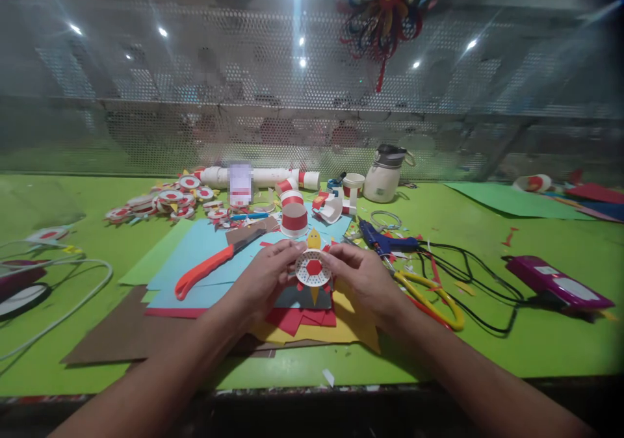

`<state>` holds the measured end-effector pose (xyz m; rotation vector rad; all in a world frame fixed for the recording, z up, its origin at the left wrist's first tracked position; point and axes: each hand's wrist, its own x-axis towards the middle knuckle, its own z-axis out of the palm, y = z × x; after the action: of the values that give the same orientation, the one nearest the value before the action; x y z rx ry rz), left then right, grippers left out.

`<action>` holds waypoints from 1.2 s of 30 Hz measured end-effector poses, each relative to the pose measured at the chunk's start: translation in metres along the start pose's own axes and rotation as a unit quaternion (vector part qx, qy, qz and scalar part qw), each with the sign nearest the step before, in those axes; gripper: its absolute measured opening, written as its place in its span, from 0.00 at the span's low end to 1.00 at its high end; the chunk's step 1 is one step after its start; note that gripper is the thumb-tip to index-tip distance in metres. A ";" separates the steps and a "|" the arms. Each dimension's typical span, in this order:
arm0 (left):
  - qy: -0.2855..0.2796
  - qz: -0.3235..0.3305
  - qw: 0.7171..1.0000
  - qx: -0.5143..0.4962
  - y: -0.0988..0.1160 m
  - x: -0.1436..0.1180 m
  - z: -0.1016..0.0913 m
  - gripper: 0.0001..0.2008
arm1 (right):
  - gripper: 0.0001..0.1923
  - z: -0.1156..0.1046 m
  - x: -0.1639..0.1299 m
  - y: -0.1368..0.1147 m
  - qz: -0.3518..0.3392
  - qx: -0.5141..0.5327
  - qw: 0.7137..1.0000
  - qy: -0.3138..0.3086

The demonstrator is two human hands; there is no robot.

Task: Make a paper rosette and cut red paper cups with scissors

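Both hands hold a small round paper ornament [312, 268]: a white disc with red dots, a red hexagon in its middle and yellow points sticking out above and below. My left hand [267, 275] pinches its left edge and my right hand [361, 277] pinches its right edge. The ornament hangs just above a stack of coloured paper sheets [205, 256] in blue, red, yellow and brown on the green table [536, 340].
An orange-handled knife [214, 264] lies left of my hands. Yellow scissors [433, 295], a blue glue gun [383, 240] and black cables lie to the right, with a purple device [556, 283] beyond. Red-and-white paper cups [294, 219], several finished discs [160, 203] and a white jug [385, 175] stand behind.
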<state>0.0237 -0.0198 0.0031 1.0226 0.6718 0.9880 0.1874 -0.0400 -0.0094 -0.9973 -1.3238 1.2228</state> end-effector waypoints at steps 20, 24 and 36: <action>0.078 -0.009 0.997 -0.006 -0.004 0.002 -0.005 0.09 | 0.13 0.002 0.002 0.001 0.051 0.088 0.995 -0.001; 0.093 -0.030 0.995 -0.006 -0.003 0.003 -0.007 0.08 | 0.13 0.003 0.002 -0.002 0.059 0.111 0.992 0.010; 0.009 -0.022 0.996 0.081 0.006 -0.001 -0.009 0.09 | 0.13 -0.003 0.005 -0.004 0.071 0.165 0.984 -0.001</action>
<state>0.0139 -0.0161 0.0055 1.1364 0.7962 0.9166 0.1905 -0.0356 -0.0046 -0.8598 -1.0206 1.4961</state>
